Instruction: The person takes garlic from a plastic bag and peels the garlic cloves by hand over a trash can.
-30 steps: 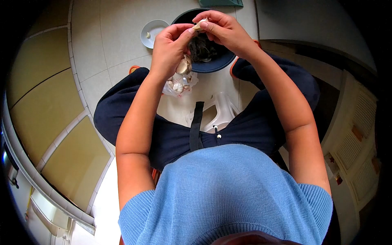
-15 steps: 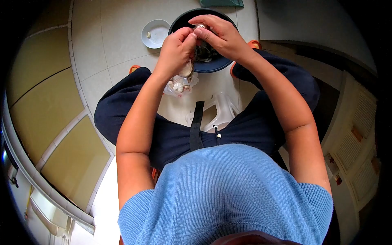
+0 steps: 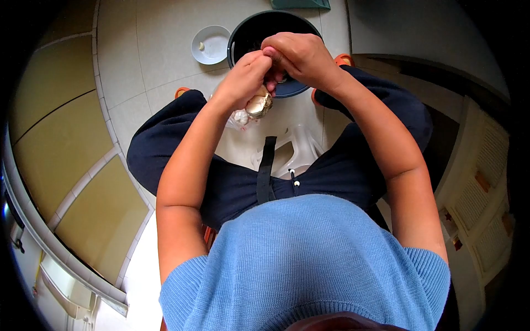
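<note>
Garlic (image 3: pixel 258 106) in hands (image 3: pixel 245 77) (image 3: pixel 302 55), dark bin (image 3: pixel 296 90) — pale tiled floor (image 3: pixel 165 52)

garlic bulb (image 3: pixel 258 105): pale, brown-edged, in left grip (image 3: pixel 245 80) | clove (image 3: pixel 201 46): in white bowl (image 3: pixel 214 35)

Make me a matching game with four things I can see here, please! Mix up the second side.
Things:
1. garlic clove
2. round tub
3. knitted top
4. shoes

Where or what colour:
A. light blue
B. partly hidden by the right hand
C. orange
D. inside the white bowl

Right pairs: 1-D, 2-B, 3-A, 4-C
</note>
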Tool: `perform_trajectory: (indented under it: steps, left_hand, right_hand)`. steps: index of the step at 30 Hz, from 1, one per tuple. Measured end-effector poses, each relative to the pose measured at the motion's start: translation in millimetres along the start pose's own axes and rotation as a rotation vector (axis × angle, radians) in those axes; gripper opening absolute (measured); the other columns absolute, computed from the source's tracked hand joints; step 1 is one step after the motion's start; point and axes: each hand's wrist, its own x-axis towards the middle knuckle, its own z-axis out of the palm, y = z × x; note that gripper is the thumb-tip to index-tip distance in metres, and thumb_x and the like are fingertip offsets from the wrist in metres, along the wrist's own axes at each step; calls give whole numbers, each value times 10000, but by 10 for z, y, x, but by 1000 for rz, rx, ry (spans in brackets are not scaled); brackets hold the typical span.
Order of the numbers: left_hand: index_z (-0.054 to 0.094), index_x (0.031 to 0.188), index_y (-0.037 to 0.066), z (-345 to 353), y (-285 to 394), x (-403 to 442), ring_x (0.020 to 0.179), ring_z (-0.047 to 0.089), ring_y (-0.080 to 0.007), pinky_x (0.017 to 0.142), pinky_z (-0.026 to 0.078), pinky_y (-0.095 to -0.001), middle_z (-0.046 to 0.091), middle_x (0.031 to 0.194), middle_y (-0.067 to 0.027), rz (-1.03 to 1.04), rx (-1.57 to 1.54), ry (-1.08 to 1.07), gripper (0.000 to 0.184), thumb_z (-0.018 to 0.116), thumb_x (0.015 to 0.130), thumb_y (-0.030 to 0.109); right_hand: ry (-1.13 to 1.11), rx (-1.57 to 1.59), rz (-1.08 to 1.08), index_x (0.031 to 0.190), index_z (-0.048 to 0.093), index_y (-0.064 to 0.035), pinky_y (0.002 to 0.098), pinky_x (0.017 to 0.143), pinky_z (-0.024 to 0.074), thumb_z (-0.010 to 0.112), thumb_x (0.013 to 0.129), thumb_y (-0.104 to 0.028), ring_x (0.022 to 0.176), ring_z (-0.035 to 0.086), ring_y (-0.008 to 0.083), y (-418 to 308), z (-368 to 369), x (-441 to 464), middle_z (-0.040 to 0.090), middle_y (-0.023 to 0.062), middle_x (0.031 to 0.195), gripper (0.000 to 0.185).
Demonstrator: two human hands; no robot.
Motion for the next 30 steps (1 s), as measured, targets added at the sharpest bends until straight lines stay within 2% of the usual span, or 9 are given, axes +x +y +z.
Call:
perform_trajectory:
  steps: [7, 10, 12, 15, 19, 21, 25, 28, 30]
  left_hand:
    - [526, 766, 5, -26, -71, 30, 550, 486, -125, 510, 447, -274, 514, 679, -52, 32, 27, 6, 268, 384, 861, 212]
    - [543, 806, -5, -41, -51, 46, 538, 498, -123, 506, 446, -278, 525, 666, -56, 22, 78, 62, 269, 383, 870, 202]
    - [567, 834, -14, -78, -1, 23, 508, 505, -116, 493, 436, -271, 537, 634, -46, 289, 438, 172, 265, 405, 893, 188]
    - [592, 849, -15, -106, 23, 21, 478, 503, -110, 475, 418, -257, 549, 602, -35, 442, 638, 196, 248, 448, 906, 178]
    - [645, 885, -14, -111, -2, -1, 496, 508, -85, 479, 416, -232, 590, 615, -28, 337, 540, 155, 232, 543, 882, 194]
    - [652, 893, -11, -114, 9, -7, 501, 510, -79, 482, 420, -228, 601, 627, -26, 321, 511, 156, 228, 559, 876, 196]
    - [667, 897, -7, -127, 36, -15, 515, 514, -69, 484, 425, -219, 629, 656, -26, 265, 449, 128, 228, 580, 864, 201]
    - [671, 876, -14, -100, 73, -38, 527, 526, -75, 496, 434, -230, 641, 663, -52, 209, 531, 117, 219, 586, 853, 187]
    - [672, 864, -17, -108, 41, -21, 528, 532, -84, 502, 436, -237, 641, 660, -64, 237, 595, 112, 214, 589, 845, 180]
  right_hand:
    - [-41, 58, 9, 886, 595, -37, 323, 591, 479, 512, 908, -180, 670, 615, 258, 30, 17, 5, 618, 108, 755, 166]
    - [-26, 297, 268, 847, 616, -62, 366, 602, 469, 492, 906, -257, 677, 603, 311, 117, 40, 10, 620, 138, 750, 239]
    - [-20, 361, 321, 804, 623, -46, 351, 584, 451, 467, 926, -296, 637, 588, 299, 158, -4, 27, 609, 140, 699, 319]
    - [-59, 379, 341, 778, 617, -32, 338, 560, 435, 482, 924, -312, 595, 575, 275, 180, -4, 29, 591, 142, 654, 343]
    - [-83, 441, 369, 775, 610, -26, 339, 544, 433, 494, 919, -311, 574, 575, 262, 157, 25, 25, 585, 141, 637, 339]
    - [-110, 439, 398, 811, 558, -2, 262, 552, 404, 469, 953, -255, 596, 480, 122, 151, 33, 20, 514, 53, 645, 303]
    - [-95, 409, 427, 829, 556, -4, 259, 530, 400, 487, 944, -246, 586, 494, 119, 131, 58, 27, 525, 56, 638, 277]
    - [-122, 304, 419, 804, 570, -16, 291, 507, 406, 507, 926, -264, 540, 527, 172, 93, 53, 19, 542, 81, 597, 284]
    - [-171, 96, 461, 744, 620, -69, 406, 559, 466, 510, 880, -381, 616, 608, 326, 42, 45, 28, 614, 130, 646, 357]
